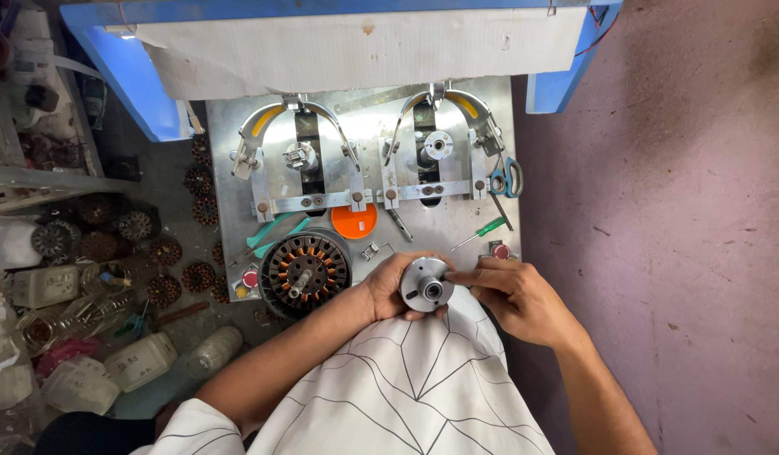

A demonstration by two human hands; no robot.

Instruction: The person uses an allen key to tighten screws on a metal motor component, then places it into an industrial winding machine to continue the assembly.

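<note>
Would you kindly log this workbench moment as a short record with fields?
Left hand: grips a round metal hub, bore facing the camera
Right hand: fingertips touch the hub's right edge
Beside the hub: wound stator with copper coils, lying on the metal plate
On the plate: orange disc, green screwdriver, blue-handled scissors
Left of the plate: spare wound cores
</note>
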